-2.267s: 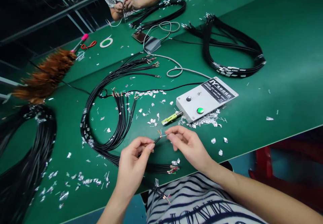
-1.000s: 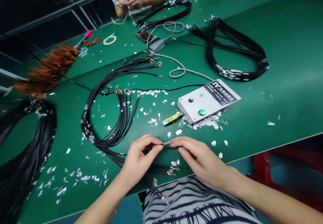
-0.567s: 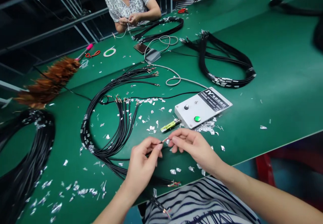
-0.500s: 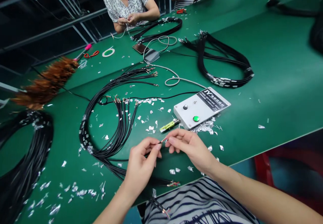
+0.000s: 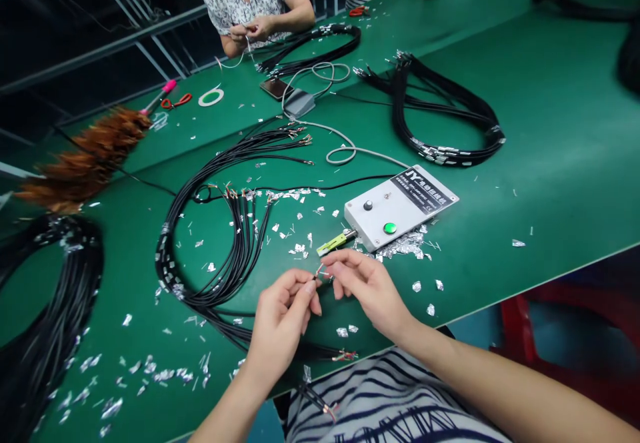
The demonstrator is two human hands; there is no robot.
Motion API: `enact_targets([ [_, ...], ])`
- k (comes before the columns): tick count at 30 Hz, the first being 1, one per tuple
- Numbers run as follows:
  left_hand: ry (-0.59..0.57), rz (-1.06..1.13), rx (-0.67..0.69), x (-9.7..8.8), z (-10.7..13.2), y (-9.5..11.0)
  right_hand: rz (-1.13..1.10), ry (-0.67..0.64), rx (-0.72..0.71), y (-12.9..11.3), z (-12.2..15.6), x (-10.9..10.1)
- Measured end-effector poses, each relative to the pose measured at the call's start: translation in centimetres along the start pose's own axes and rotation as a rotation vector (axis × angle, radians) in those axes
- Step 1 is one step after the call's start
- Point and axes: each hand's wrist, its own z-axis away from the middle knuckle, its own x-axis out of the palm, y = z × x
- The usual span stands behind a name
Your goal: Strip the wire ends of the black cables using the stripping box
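Note:
My left hand (image 5: 286,306) is closed, its thumb and fingertips pinching a black cable (image 5: 315,279) close to its stripped end. Thin inner wires (image 5: 319,269) stick out of that end toward my right hand (image 5: 367,290), whose thumb and forefinger are pinched on them. Most of this cable is hidden by my left hand. Just beyond my fingers lies a yellow-green clip-like piece (image 5: 336,243), fixed to a grey box (image 5: 383,198) with a knob and a lit green button. More black cables with bared coloured ends (image 5: 345,355) lie near the table edge.
A looped bundle of black cables (image 5: 173,230) lies to the left, another (image 5: 450,150) at the back right. Foil scraps (image 5: 403,244) litter the green table (image 5: 560,183). A brown duster (image 5: 95,160), tape roll (image 5: 211,97) and phone (image 5: 277,88) lie farther off. Two people sit opposite.
My right fingertips have shifted slightly up and left at the cable end, and the thin wires now show spread apart. The view has tilted a little. A person opposite has moved their hands apart.

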Motion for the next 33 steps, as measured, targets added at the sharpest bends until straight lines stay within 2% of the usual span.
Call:
enact_targets([
  [9, 0.014, 0.008, 0.065, 0.0, 0.3, -1.3, -0.136, -0.024, 0.11, 0.5, -0.4, 1.1],
  [14, 0.065, -0.066, 0.122, 0.0, 0.7, -2.0, -0.002, -0.053, 0.098, 0.1, -0.4, 0.4],
  [17, 0.079, -0.093, 0.201, 0.6, 0.7, -1.8, 0.049, -0.075, 0.056, -0.1, -0.2, 0.0],
  [21, 0.155, 0.013, 0.299, 1.9, 0.1, -1.8, 0.085, -0.105, 0.052, 0.2, 0.2, -0.4],
  [25, 0.211, 0.181, 0.308, 2.3, -0.3, -2.5, 0.161, -0.176, 0.033, 0.3, 0.3, -0.6],
  [28, 0.232, 0.1, 0.35, 2.0, -0.2, -2.9, 0.326, -0.186, -0.057, 0.1, 0.3, -0.8],
  [31, 0.261, -0.202, 0.528, 1.7, 0.0, -3.2, 0.611, -0.169, -0.261, 0.0, 0.3, -1.4],
  [33, 0.27, -0.303, 0.584, 1.5, 0.0, -3.5, 0.783, -0.176, -0.411, -0.2, 0.3, -2.0],
])
